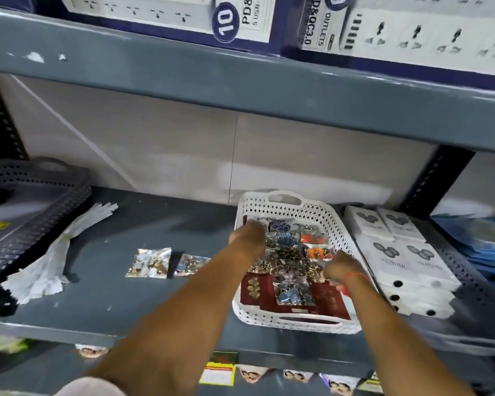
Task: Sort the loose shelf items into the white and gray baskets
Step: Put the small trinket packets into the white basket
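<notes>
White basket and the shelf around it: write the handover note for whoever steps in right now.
Left hand: inside the white basket at its far left; fingers blurred, grip unclear.
Right hand: curled over the basket's right side; contents unclear.
Done: many shiny packets already piled in the white basket.
Left: two shiny packets loose on the shelf, plus a white bundle lying beside the gray basket at far left.
White boxes sit in another basket on the right.
</notes>
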A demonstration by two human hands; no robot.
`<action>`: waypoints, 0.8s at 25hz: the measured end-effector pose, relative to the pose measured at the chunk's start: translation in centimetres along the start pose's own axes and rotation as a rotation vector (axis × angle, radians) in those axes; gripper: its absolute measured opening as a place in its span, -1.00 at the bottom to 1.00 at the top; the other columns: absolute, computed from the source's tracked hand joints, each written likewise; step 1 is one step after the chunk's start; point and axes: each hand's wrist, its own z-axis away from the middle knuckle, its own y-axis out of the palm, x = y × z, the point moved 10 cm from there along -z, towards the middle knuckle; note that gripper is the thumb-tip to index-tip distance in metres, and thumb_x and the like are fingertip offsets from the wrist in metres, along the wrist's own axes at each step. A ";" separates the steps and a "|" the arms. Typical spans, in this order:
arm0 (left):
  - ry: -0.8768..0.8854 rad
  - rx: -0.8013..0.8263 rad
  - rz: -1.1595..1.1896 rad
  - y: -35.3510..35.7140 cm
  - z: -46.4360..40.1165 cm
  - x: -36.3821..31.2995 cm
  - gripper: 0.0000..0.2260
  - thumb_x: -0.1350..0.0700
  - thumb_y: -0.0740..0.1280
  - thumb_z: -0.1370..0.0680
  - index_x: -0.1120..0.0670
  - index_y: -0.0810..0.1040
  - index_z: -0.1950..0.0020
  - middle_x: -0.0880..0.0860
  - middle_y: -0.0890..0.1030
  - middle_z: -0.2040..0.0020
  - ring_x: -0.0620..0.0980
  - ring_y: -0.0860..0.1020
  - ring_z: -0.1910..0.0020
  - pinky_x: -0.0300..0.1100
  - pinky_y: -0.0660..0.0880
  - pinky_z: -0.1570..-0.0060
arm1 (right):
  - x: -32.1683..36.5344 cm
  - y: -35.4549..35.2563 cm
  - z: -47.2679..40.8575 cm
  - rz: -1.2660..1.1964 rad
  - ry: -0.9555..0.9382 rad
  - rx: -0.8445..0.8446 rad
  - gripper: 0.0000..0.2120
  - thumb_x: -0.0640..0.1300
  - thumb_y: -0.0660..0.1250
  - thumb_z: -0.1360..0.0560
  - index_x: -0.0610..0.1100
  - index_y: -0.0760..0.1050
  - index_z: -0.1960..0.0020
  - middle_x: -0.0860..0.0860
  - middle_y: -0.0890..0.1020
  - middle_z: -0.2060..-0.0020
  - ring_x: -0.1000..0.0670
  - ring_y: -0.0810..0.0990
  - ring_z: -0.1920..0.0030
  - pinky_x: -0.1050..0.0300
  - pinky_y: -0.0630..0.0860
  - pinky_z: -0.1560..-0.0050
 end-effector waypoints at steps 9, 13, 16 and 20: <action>0.115 -0.288 -0.177 -3.3 1.6 0.7 -0.61 0.22 0.34 -0.51 0.14 0.43 -0.33 0.17 0.36 -0.35 0.17 0.37 -0.29 0.00 0.49 -0.23 | 5.9 -4.9 6.1 0.278 -0.169 -0.333 -0.66 -0.34 0.15 -0.49 -0.28 0.43 -0.25 -0.27 0.53 -0.21 -0.25 0.55 -0.20 -0.05 0.52 -0.14; -0.255 -0.382 0.167 -6.3 3.1 14.1 -0.67 0.08 0.24 -0.53 0.12 0.49 -0.28 0.20 0.47 -0.29 0.22 0.39 -0.31 0.04 0.42 -0.24 | 13.9 -3.0 10.9 -0.101 -0.467 -0.358 -0.76 -0.31 0.21 -0.48 -0.27 0.57 -0.10 -0.24 0.66 -0.06 -0.19 0.63 -0.05 0.03 0.56 -0.09; -0.548 -0.216 0.336 -3.4 5.9 24.5 -0.58 0.02 0.30 -0.46 0.14 0.46 -0.28 0.24 0.48 -0.30 0.25 0.41 -0.32 0.06 0.40 -0.28 | 20.8 4.5 14.5 -0.240 -0.603 -0.058 -0.73 -0.21 0.31 -0.47 -0.24 0.57 -0.14 -0.19 0.66 -0.10 -0.16 0.61 -0.14 0.08 0.49 -0.21; -0.482 -0.060 0.262 -0.8 7.3 26.5 -0.56 0.05 0.30 -0.45 0.11 0.42 -0.32 0.22 0.52 -0.29 0.24 0.49 -0.28 -0.01 0.46 -0.26 | 23.0 13.7 13.7 0.074 -0.484 0.088 -0.61 -0.07 0.24 -0.51 -0.32 0.49 -0.21 -0.27 0.56 -0.23 -0.22 0.53 -0.25 0.04 0.46 -0.20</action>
